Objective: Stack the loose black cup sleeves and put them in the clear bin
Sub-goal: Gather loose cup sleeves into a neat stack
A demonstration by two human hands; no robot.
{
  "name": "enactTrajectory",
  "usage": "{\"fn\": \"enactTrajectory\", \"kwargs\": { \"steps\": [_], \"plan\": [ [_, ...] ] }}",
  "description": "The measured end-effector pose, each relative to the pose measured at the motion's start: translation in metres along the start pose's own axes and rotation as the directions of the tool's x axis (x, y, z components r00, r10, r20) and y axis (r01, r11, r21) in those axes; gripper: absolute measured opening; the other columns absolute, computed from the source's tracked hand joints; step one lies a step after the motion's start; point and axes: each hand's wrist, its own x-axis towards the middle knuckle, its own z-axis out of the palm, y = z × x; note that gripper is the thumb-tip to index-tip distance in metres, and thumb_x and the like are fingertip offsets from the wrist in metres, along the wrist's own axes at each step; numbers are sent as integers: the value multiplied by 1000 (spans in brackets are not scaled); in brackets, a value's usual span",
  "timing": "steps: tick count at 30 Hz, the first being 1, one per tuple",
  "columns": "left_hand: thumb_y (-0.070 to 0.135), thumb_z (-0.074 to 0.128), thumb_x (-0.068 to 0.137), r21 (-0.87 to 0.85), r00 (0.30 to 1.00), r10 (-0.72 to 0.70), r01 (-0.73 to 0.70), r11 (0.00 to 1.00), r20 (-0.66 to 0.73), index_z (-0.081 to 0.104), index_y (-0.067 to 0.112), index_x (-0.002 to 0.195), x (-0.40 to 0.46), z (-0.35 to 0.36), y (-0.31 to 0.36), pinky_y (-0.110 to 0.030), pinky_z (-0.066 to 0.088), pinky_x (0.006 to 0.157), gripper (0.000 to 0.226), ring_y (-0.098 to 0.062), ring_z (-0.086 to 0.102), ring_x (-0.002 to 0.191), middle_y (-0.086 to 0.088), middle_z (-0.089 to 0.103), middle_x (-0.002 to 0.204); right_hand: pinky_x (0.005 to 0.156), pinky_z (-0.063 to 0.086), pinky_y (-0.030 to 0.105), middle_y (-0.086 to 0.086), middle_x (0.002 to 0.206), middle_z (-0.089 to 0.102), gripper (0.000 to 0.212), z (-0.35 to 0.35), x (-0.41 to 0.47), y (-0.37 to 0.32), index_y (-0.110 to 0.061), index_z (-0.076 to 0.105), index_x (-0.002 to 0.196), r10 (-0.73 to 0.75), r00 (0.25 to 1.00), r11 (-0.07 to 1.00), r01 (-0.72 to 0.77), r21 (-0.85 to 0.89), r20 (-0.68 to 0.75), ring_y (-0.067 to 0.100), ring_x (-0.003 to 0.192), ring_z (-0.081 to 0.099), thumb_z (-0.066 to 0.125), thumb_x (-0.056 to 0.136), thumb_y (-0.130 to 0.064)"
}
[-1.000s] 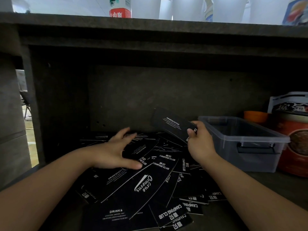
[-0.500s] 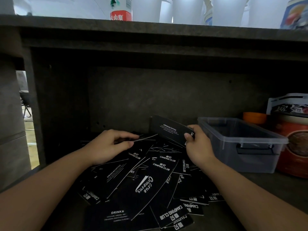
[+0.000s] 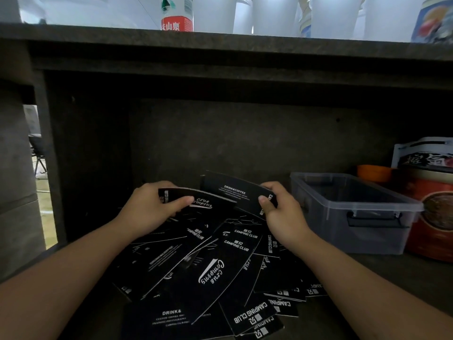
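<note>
Several loose black cup sleeves [image 3: 220, 271] with white print lie scattered in a pile on the dark lower shelf. My left hand [image 3: 147, 209] grips one sleeve [image 3: 210, 204] by its left end, lifted above the pile. My right hand [image 3: 282, 214] grips a small stack of sleeves [image 3: 232, 190] by its right end, just behind and right of the left one. The two held pieces overlap at the middle. The clear bin [image 3: 382, 207] stands to the right of my right hand, with nothing visible inside.
A red tin [image 3: 434, 217], an orange lid [image 3: 372, 171] and a printed packet [image 3: 424, 153] stand behind and right of the bin. The upper shelf's edge [image 3: 220, 45] hangs overhead, with a water bottle [image 3: 176, 15] and white cups on top. A side panel [image 3: 51, 168] closes the left.
My left hand lifted a sleeve out of the pile and carried it right and up, toward the stack in my right hand. My right hand stayed nearly where it was.
</note>
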Motion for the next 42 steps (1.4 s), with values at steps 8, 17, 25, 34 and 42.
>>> {"fn": "enactTrajectory", "kwargs": {
  "steps": [8,17,25,34,42],
  "plan": [
    [68,57,73,46,986,4,-12,999,169,65,34,117,-8,20,6,-25,49,95,56,5,61,98,20,69,105,69,46,20,-9,92,64,14,11,-4,1,-31,58,104,-56,976,998,47,46,210,-5,80,58,44,100,-28],
    [53,65,83,56,926,270,-294,954,265,37,42,142,-5,29,2,-28,38,110,67,3,45,122,14,47,131,79,48,16,-17,106,59,46,11,-5,3,-35,46,124,-149,960,977,180,-116,237,-1,89,59,69,86,-22],
    [27,73,85,61,920,282,-309,949,270,51,38,120,-5,27,3,-15,39,97,43,7,48,110,19,48,115,76,44,11,-14,102,62,30,10,-5,1,-28,55,115,-146,950,948,214,-235,278,1,91,59,67,88,-28],
    [30,54,97,-36,968,227,-224,974,110,54,22,132,-4,10,9,-2,39,86,36,8,53,100,6,56,117,72,43,11,-8,99,65,20,12,-6,1,-24,58,106,-60,962,971,118,-208,268,5,90,60,67,88,-25],
    [88,72,21,284,771,-302,163,945,560,57,41,110,3,-60,-17,-25,46,98,102,-5,59,107,12,61,115,63,38,3,-10,94,63,21,15,-9,-4,-23,58,108,-42,973,962,100,-252,228,0,82,56,66,89,-24]
  ]
}}
